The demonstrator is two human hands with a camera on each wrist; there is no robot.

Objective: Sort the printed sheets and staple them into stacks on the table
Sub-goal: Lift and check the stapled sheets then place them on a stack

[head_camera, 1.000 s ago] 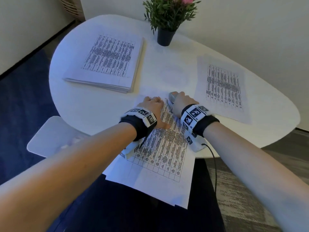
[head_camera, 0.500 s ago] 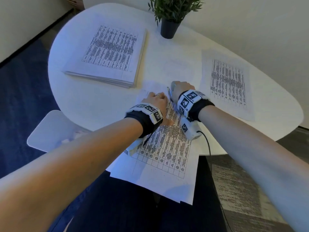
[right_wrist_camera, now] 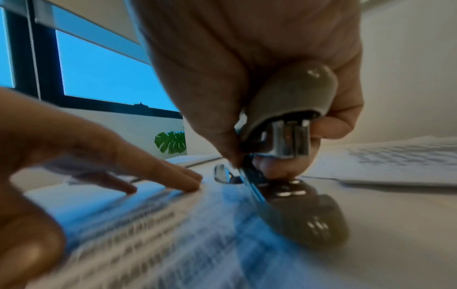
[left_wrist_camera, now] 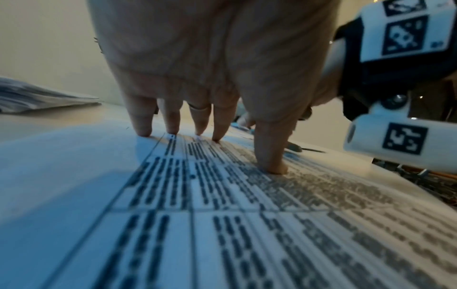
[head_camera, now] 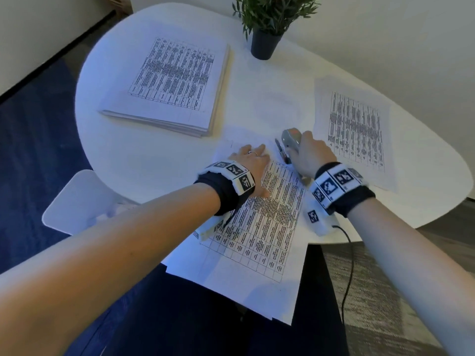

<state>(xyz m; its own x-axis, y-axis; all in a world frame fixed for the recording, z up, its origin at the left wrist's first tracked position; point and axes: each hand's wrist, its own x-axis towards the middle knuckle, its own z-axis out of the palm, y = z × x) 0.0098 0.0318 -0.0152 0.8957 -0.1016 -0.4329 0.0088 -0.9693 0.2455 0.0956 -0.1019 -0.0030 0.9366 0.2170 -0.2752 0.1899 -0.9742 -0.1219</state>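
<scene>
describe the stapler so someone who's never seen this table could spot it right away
On the white oval table, look at the near edge, where printed sheets overhang it under the left hand. At their far right corner, the right hand grips a grey stapler, the only non-paper thing there besides the potted plant.

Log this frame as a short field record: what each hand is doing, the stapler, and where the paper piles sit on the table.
left hand: fingers straight, pressing down on the near sheets
right hand: grips the stapler
stapler: grey, at the far right corner of the near sheets, top arm raised off its base
near sheets: overhang the table's near edge
thick stack: far left of the table
thin pile: right side
potted plant: far edge
</scene>
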